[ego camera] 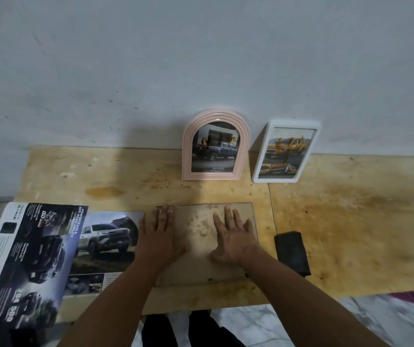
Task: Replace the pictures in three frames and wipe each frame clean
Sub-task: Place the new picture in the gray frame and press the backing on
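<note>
a: what are the fingers doing here?

b: both sets lie straight and spread, holding nothing. the left hand [160,230] presses flat on the left end of a clear pane [202,221], fingers [164,213] pointing at the wall; the right hand [236,236] presses flat on the right half.

a: and the pane itself?

b: flat on the counter [351,221], near the front edge, dark-edged, with the stained wood showing through. whether it is bare glass or a thin third frame, i cannot tell.

a: where are the other frames?

b: upright against the wall at the back: a pink arched frame [215,145] with a dark pickup picture, and a white frame [287,151] just to its right with a yellow truck picture. both look already filled.

a: so which step is this?

b: by my reading, the third frame, with the pane laid out and steadied. the car brochure [50,249] lies open just left of the left hand, touching or nearly touching the pane's edge, and a dark folded cloth [292,252] lies just right of the pane.

a: the next move?

b: likely one hand staying flat to pin the pane while the other reaches for the cloth, or for the brochure to take a picture. a pane can slide or smear, so light, even pressure seems called for.
</note>
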{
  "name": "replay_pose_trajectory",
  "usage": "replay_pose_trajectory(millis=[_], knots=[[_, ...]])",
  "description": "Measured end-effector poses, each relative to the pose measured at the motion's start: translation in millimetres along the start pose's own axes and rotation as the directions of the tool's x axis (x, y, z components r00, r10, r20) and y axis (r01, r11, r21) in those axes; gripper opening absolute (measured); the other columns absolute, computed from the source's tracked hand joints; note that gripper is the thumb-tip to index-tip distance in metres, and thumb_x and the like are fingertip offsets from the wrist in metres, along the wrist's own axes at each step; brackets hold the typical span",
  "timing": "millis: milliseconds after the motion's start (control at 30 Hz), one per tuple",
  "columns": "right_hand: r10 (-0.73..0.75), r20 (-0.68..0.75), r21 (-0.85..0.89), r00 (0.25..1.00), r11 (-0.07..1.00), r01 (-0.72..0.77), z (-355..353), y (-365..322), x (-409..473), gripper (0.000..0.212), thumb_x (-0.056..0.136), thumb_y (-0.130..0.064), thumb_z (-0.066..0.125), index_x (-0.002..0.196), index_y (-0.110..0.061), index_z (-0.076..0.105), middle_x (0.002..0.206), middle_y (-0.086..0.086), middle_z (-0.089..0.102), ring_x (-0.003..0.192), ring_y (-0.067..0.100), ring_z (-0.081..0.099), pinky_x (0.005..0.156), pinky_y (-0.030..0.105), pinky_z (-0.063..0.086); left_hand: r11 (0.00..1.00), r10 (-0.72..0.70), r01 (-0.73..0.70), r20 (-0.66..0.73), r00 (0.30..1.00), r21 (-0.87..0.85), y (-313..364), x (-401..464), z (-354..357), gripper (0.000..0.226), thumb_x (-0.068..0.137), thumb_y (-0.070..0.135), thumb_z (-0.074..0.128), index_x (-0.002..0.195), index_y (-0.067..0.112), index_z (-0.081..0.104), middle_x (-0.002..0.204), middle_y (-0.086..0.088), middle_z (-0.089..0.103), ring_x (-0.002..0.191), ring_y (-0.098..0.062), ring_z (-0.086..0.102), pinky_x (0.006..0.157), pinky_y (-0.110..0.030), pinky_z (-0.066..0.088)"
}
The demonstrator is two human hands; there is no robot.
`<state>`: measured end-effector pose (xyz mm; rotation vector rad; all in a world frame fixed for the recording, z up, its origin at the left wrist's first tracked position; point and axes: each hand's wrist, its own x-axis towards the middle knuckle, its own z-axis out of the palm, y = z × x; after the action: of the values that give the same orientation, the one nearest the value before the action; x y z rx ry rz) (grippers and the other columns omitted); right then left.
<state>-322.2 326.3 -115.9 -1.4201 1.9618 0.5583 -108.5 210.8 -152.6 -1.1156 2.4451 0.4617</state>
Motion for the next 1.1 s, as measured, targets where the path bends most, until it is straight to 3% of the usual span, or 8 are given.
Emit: replay_pose_trajectory(millis=[100, 233, 367, 467, 567, 867, 933, 1100], knots=[[-0.003, 0.000, 0.018, 1.000, 1.000, 0.003, 2, 2, 1, 0.122, 0.078, -0.081, 0.056, 0.157, -0.032, -0.024, 0.162, 0.009, -0.038, 0.152, 0.035, -0.028, 0.122, 0.063, -0.003, 1.000, 0.008, -0.008, -0.020, 1.000, -0.018, -3, 1, 3, 0.114, 0.074, 0.089, 0.005, 0.158, 0.015, -0.019, 0.167, -0.010, -0.019, 0.156, -0.038, -0.014, 0.125, -0.061, 0.003], [-0.018, -0.009, 0.052, 1.000, 0.998, 0.018, -3, 3, -2, 0.124, 0.077, -0.077, 0.062, 0.159, -0.032, -0.019, 0.164, 0.008, -0.034, 0.153, 0.034, -0.025, 0.123, 0.061, 0.003, 1.000, 0.005, -0.005, 0.005, 1.000, -0.030, -2, 2, 0, 0.114, 0.071, 0.087, -0.001, 0.158, 0.017, -0.021, 0.164, -0.008, -0.027, 0.155, -0.035, -0.017, 0.125, -0.058, 0.001], [-0.040, -0.050, 0.162, 0.998, 0.986, 0.048, -12, 8, -6, 0.116, 0.077, -0.072, 0.062, 0.162, -0.030, -0.004, 0.169, 0.007, -0.021, 0.156, 0.031, -0.014, 0.124, 0.057, 0.014, 1.000, 0.027, -0.027, 0.022, 0.999, 0.012, 1, 1, -6, 0.105, 0.091, 0.080, 0.027, 0.159, 0.014, -0.016, 0.164, -0.009, -0.026, 0.155, -0.034, -0.017, 0.123, -0.059, -0.003], [-0.022, -0.128, 0.156, 0.992, 0.987, 0.042, -17, 17, -12, 0.107, 0.083, -0.069, 0.059, 0.163, -0.027, 0.002, 0.171, 0.008, -0.008, 0.158, 0.031, -0.005, 0.125, 0.052, 0.016, 0.983, 0.173, -0.167, -0.068, 0.983, 0.081, 8, -3, -5, 0.084, 0.100, 0.061, 0.030, 0.163, 0.010, 0.007, 0.167, -0.009, -0.012, 0.154, -0.028, -0.015, 0.125, -0.058, 0.002], [0.032, -0.115, 0.122, 0.993, 0.992, -0.018, -12, 24, -15, 0.108, 0.085, -0.068, 0.057, 0.163, -0.024, -0.004, 0.170, 0.011, -0.017, 0.157, 0.032, -0.012, 0.126, 0.053, 0.011, 0.984, 0.177, -0.178, -0.005, 0.984, -0.004, 16, -6, -9, 0.080, 0.102, 0.049, 0.038, 0.163, 0.012, 0.001, 0.165, -0.003, -0.022, 0.148, -0.017, -0.024, 0.125, -0.050, -0.004], [0.026, -0.046, 0.101, 0.999, 0.995, -0.022, -8, 27, -10, 0.114, 0.085, -0.064, 0.064, 0.163, -0.023, -0.010, 0.167, 0.013, -0.025, 0.155, 0.033, -0.018, 0.126, 0.054, 0.008, 0.996, 0.094, -0.094, 0.093, 0.991, 0.001, 28, 8, -39, 0.089, 0.090, 0.061, 0.052, 0.159, 0.012, 0.025, 0.169, -0.004, 0.018, 0.156, -0.022, 0.013, 0.124, -0.062, 0.006], [0.025, -0.032, 0.103, 0.999, 0.994, -0.022, -8, 27, -8, 0.114, 0.086, -0.063, 0.065, 0.162, -0.023, -0.010, 0.167, 0.013, -0.026, 0.155, 0.034, -0.018, 0.126, 0.055, 0.007, 0.996, 0.080, -0.083, 0.119, 0.990, 0.017, 32, 8, -37, 0.100, 0.087, 0.069, 0.052, 0.161, 0.011, 0.019, 0.171, -0.006, 0.010, 0.157, -0.024, 0.008, 0.124, -0.061, 0.005], [0.013, -0.058, 0.095, 0.998, 0.995, -0.007, 0, 31, -7, 0.112, 0.088, -0.067, 0.059, 0.161, -0.026, -0.015, 0.164, 0.011, -0.032, 0.154, 0.031, -0.023, 0.126, 0.054, 0.002, 0.991, 0.111, -0.118, 0.113, 0.987, 0.057, 25, -9, -1, 0.130, 0.076, 0.094, 0.036, 0.156, 0.012, -0.026, 0.162, -0.009, -0.037, 0.149, -0.029, -0.036, 0.122, -0.058, -0.016]])
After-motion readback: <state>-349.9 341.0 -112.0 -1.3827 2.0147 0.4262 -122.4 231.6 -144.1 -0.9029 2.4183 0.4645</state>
